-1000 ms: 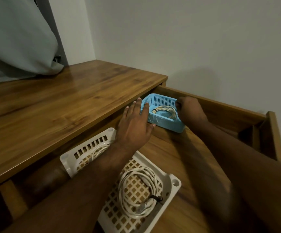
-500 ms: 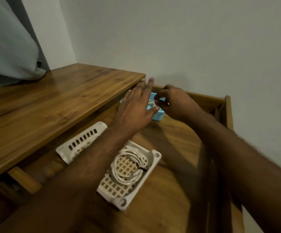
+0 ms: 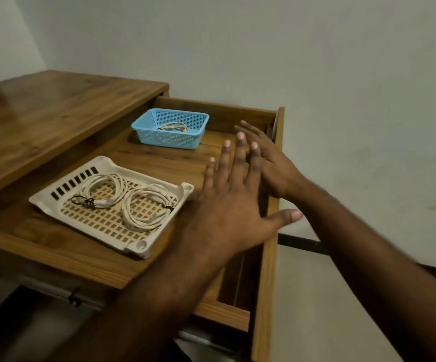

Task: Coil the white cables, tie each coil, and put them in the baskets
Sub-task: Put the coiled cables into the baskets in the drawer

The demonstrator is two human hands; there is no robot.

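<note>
Two bare forearms in view, no sleeves, no watch, no rings or bands. Left hand (image 3: 231, 205): short pale nails, fine hair on forearm behind wrist. Right hand (image 3: 271, 163): bare, partly hidden behind left fingers (image 3: 239, 155). No gloves.

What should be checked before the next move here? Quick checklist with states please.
1. Left hand free: ok, fingers straight, holding nothing.
2. Right hand free: ok, open, partly behind the left.
3. White basket loaded: ok, two white coils lie in it, each with a dark tie.
4. Blue basket loaded: ok, one coil inside; its tie cannot tell.
5. Both baskets sit inside the open drawer: ok.
6. Loose cables left to coil: cannot tell, none in view.
</note>
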